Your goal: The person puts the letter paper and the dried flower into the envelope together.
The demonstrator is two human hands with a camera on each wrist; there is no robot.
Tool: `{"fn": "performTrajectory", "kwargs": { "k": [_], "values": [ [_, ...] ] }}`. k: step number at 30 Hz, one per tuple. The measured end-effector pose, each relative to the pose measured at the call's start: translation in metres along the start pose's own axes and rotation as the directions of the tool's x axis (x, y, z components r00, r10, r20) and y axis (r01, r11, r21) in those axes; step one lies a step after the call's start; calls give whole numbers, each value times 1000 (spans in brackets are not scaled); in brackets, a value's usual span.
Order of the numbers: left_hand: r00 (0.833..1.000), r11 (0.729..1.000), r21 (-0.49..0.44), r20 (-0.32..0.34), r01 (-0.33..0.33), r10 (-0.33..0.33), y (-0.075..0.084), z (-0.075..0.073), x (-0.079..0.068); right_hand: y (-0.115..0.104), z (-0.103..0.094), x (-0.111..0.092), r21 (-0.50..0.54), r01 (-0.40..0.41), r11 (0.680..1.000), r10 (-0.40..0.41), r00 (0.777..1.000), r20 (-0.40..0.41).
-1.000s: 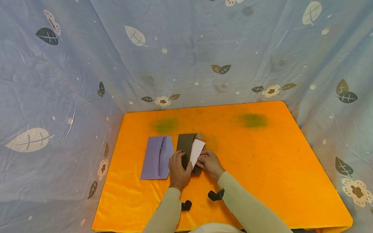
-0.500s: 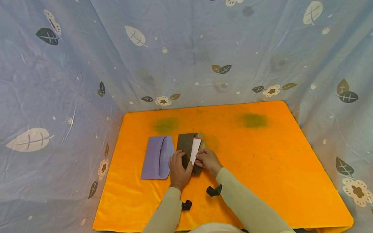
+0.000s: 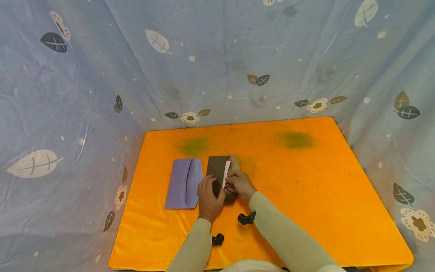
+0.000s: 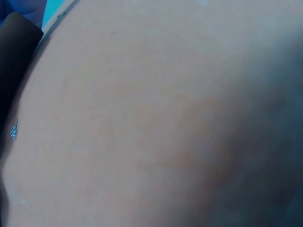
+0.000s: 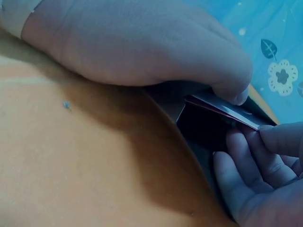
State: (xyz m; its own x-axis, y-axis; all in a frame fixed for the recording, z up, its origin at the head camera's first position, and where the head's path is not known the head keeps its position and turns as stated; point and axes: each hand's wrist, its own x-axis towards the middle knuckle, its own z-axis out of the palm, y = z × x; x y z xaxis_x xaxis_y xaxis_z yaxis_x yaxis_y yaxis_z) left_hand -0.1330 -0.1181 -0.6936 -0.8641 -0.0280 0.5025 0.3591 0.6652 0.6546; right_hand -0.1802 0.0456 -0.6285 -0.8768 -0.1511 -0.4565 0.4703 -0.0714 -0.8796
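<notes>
A dark grey-brown envelope (image 3: 215, 165) lies on the orange table, its flap spread to the right. My left hand (image 3: 209, 198) rests on its front, thumb by the opening's edge. Between the thumb and fingers of my right hand (image 3: 241, 184) is a narrow folded white paper (image 3: 227, 169) with a red end. That paper lies along the envelope's opening; its lower part is hidden. In the right wrist view, the folded paper (image 5: 222, 108) shows red between its layers at the dark opening, touched by the left thumb. The left wrist view is mostly filled by blurred skin.
A purple envelope (image 3: 178, 183) with its flap out to the right lies just left of the dark one. The orange cloth (image 3: 306, 196) covers the table, with two green stains near the back. Patterned blue curtains (image 3: 204, 68) enclose the back and sides.
My right hand has moved a little left with the white paper. The paper has tilted more upright and shows as a thinner strip at the opening. The left hand stays in place.
</notes>
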Motion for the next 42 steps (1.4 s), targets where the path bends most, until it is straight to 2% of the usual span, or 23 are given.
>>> {"fn": "performTrajectory", "kwargs": {
  "k": [8,14,25,35,37,42],
  "values": [
    [999,1000,-7,26,25,-24,1,-1,1,4,-1,4,-2,-10,1000,10,1000,-10],
    [1000,1000,-4,-2,-3,3,2,-1,1,4,1,7,6,-22,1000,22,1000,-13],
    [999,997,70,27,15,-17,-1,1,-1,8,3,9,-2,-30,1000,29,999,-29],
    [999,990,135,31,-30,26,2,-1,-1,10,4,10,9,-34,999,34,999,-27],
    [999,991,130,32,-26,22,2,-1,-1,10,4,10,21,-32,999,33,999,-26],
    [1000,999,48,2,-5,5,2,-2,0,11,2,9,75,-29,997,30,999,-12]
  ]
}}
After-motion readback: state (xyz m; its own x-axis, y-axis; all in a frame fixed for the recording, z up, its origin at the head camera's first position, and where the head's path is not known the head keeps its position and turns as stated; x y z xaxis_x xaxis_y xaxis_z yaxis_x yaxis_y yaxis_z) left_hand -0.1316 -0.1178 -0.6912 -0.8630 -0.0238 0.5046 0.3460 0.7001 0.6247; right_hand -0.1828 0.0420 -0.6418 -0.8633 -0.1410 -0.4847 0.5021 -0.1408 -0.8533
